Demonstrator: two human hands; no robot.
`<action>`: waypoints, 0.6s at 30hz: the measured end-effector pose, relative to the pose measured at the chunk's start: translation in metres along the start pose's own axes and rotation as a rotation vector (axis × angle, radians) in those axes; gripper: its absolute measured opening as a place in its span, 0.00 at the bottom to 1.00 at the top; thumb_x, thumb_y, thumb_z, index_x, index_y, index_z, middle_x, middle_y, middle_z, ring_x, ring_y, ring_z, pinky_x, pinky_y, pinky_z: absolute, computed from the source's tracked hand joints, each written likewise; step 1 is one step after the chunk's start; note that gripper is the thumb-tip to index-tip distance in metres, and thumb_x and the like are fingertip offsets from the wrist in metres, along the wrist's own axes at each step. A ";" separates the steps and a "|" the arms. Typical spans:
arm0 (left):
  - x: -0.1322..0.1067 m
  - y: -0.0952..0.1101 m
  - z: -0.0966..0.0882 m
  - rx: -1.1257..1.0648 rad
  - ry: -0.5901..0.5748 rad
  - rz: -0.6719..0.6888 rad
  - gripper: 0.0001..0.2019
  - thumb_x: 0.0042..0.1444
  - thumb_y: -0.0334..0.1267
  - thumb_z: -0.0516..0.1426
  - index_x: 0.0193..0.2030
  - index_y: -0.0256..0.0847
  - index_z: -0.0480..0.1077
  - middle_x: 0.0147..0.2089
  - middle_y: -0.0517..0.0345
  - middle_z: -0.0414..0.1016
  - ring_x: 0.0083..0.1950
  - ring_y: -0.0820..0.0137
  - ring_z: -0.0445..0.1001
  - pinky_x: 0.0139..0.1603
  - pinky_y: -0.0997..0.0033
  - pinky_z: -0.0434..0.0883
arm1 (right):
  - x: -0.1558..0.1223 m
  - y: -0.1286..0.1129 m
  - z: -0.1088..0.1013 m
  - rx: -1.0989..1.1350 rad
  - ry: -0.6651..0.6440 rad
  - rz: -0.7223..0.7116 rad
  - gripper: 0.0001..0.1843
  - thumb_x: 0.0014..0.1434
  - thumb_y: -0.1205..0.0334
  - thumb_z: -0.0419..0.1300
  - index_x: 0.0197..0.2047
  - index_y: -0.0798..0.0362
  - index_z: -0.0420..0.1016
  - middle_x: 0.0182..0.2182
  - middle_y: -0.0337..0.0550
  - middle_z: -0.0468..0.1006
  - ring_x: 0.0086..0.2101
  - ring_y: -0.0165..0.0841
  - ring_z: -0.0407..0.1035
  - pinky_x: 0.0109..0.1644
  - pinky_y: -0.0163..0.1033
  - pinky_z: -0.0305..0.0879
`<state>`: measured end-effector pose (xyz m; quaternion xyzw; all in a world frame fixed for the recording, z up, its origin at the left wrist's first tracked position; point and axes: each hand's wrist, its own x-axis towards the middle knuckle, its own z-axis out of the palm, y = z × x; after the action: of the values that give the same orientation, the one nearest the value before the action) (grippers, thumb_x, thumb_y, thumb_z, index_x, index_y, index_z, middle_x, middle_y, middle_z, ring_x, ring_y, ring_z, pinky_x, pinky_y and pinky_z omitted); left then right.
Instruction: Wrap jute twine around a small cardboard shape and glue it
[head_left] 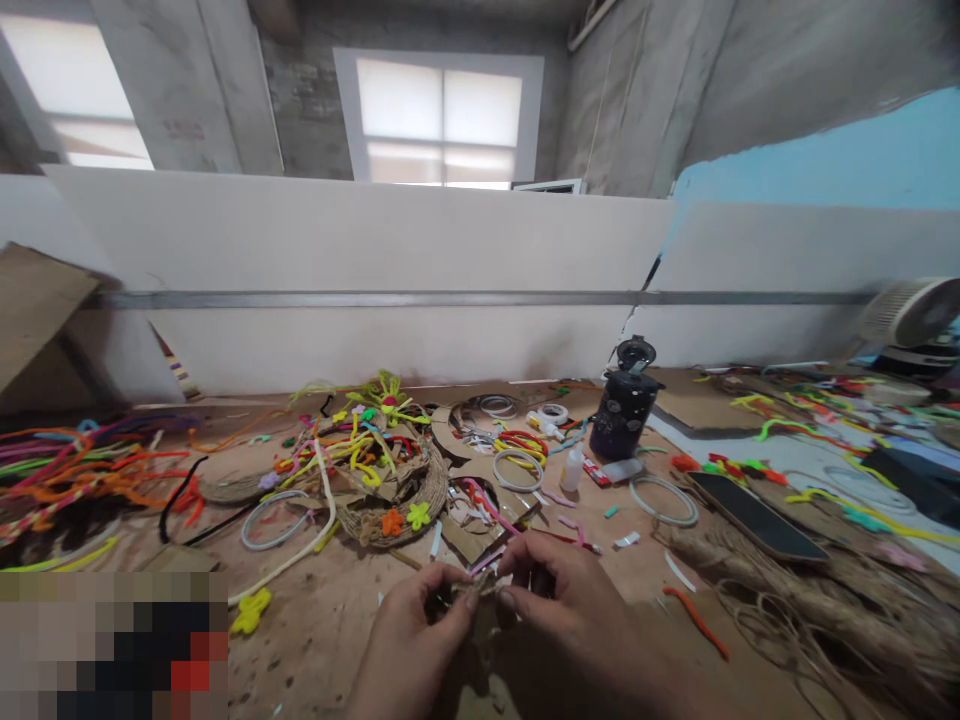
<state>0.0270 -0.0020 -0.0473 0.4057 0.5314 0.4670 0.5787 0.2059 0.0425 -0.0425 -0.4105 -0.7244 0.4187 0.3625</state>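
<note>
At the lower middle of the head view, my left hand [426,632] and my right hand [564,598] come together. Between their fingertips is a small brown piece of jute twine [484,588], pinched from both sides. A strand seems to hang below it, though shadow blurs its lower part. Just beyond my hands lies a twine-wrapped ring [431,497] with an orange flower [391,522] and a yellow-green flower [419,515] of pipe cleaner on it. A yellow pipe-cleaner flower [251,611] rests on the table to the left.
A black tumbler [624,415] stands with its lid up beside a small white bottle [572,468]. Right of it lie a phone [757,515] and loose jute strands [810,610]. Pipe cleaners [112,470] heap up at the left. A fan [919,320] stands far right.
</note>
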 end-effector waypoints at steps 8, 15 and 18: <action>0.000 0.002 0.002 -0.046 0.018 -0.023 0.29 0.34 0.61 0.73 0.32 0.38 0.75 0.23 0.60 0.76 0.21 0.69 0.74 0.21 0.73 0.69 | -0.004 -0.002 -0.004 -0.263 0.046 -0.229 0.09 0.58 0.75 0.65 0.34 0.50 0.78 0.32 0.38 0.79 0.32 0.32 0.72 0.35 0.35 0.62; -0.003 0.009 0.005 -0.022 0.007 -0.022 0.29 0.33 0.62 0.73 0.31 0.38 0.74 0.22 0.59 0.75 0.21 0.67 0.75 0.22 0.70 0.71 | -0.003 -0.001 -0.001 -0.198 0.050 -0.165 0.07 0.59 0.73 0.65 0.34 0.51 0.78 0.31 0.38 0.78 0.32 0.32 0.70 0.34 0.36 0.61; -0.005 0.012 0.005 -0.010 0.003 -0.016 0.28 0.35 0.60 0.72 0.32 0.38 0.75 0.22 0.58 0.76 0.22 0.67 0.75 0.23 0.69 0.72 | -0.002 -0.002 -0.001 -0.144 0.055 -0.108 0.06 0.59 0.72 0.64 0.36 0.51 0.78 0.30 0.38 0.78 0.31 0.32 0.69 0.33 0.36 0.60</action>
<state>0.0312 -0.0042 -0.0342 0.3979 0.5332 0.4653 0.5838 0.2071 0.0404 -0.0402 -0.4071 -0.7636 0.3338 0.3739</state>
